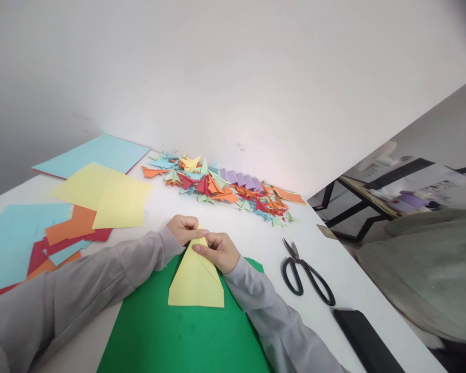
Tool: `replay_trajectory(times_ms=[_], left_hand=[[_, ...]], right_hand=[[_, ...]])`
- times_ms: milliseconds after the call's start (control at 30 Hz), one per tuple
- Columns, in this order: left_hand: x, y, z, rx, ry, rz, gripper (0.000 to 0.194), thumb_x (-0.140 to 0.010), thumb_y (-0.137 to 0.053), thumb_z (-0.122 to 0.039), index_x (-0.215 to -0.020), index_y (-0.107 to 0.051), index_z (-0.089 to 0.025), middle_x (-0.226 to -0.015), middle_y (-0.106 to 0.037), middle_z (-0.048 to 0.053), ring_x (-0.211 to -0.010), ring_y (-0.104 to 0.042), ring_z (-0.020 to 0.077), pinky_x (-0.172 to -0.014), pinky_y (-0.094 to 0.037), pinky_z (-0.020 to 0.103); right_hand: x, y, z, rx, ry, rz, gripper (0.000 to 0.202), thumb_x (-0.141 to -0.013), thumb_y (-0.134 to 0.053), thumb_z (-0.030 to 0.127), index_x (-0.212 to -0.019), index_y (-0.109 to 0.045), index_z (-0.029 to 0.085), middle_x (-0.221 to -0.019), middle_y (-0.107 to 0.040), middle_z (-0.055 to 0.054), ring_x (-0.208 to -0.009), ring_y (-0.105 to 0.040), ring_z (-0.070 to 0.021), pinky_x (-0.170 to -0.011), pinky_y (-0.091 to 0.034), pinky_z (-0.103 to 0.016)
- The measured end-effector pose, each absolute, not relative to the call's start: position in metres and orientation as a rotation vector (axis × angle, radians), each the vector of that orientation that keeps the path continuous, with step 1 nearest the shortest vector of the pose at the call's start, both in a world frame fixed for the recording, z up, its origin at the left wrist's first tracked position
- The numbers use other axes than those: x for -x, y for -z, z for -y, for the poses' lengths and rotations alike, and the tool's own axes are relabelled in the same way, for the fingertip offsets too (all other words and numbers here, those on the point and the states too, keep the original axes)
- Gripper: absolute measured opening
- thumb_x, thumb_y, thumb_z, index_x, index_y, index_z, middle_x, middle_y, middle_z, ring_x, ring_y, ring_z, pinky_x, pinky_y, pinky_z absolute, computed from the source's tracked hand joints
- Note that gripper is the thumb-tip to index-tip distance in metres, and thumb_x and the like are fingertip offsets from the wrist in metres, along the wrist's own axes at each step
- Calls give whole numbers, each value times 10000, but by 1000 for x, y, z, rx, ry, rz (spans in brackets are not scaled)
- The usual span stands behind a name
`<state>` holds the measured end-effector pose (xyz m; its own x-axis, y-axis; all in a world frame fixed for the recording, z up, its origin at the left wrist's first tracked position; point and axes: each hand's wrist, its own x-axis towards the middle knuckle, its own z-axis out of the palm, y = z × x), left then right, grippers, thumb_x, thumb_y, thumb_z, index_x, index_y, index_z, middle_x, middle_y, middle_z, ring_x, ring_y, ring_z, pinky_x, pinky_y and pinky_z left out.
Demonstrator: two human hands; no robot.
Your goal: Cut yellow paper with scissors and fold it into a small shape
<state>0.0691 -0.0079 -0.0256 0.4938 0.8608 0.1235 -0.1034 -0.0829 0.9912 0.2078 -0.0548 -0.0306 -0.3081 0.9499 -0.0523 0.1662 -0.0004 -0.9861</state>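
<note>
A yellow sheet of paper (196, 287), folded to a narrow point at its far end, lies over a green mat (178, 342). Its wide straight edge faces me, and creases run along its length. My left hand (184, 229) pinches the narrow tip from the left. On the right side, my right hand (221, 251) grips the folded edge just below the tip, thumb on top. Both hands meet near the point, so part of the tip is hidden by fingers.
Folded paper pieces (209, 184) in many colours are heaped along the wall. Coloured sheets (120, 199) spread at left, beside a light blue board (97, 153). Black-handled scissors (308, 277) and a black flat object (367, 339) lie at right, near the table's edge.
</note>
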Motion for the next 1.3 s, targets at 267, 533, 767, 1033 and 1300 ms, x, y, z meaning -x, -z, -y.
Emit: replay_trajectory(times_ms=[267, 533, 767, 1033, 1300], left_hand=[[-72, 29, 8, -1020, -880, -760, 478, -569, -636, -559, -446, -448, -137, -391, -429, -40, -356, -390, 60, -360, -264, 201], [-66, 31, 6, -1277, -814, -692, 320, -444, -775, -334, -514, -571, -97, -490, -545, -14, -432, -478, 74, -411, -354, 197], [-63, 29, 3, -1096, -911, -784, 317, -457, -767, -346, -515, -558, -113, -450, -548, -24, -409, -477, 79, -400, -351, 198], [-62, 16, 6, -889, -928, -892, 345, -401, -794, -357, -564, -650, -90, -512, -640, 45, -465, -577, 145, -470, -467, 256], [-64, 12, 6, -751, -950, -853, 319, -385, -810, -292, -560, -653, -78, -517, -650, 68, -489, -609, 172, -512, -513, 270]], right_hand=[[-207, 32, 54, 1197, -1454, 1437, 401, -561, -690, 488, -491, -451, 174, -409, -419, 72, -369, -354, -55, -369, -272, -199], [-217, 38, 44, 1181, -1321, 1115, 389, -604, -642, 536, -562, -529, 166, -445, -508, 47, -382, -407, -71, -380, -310, -209], [-215, 34, 49, 1204, -1335, 1199, 388, -592, -658, 515, -522, -508, 164, -429, -467, 56, -374, -355, -55, -368, -251, -200], [-213, 33, 52, 1239, -1277, 1327, 508, -638, -587, 570, -381, -438, 158, -354, -350, 58, -353, -263, -40, -363, -173, -215], [-217, 33, 50, 1180, -1306, 1198, 492, -587, -624, 583, -377, -483, 162, -308, -399, 53, -312, -292, -49, -349, -154, -217]])
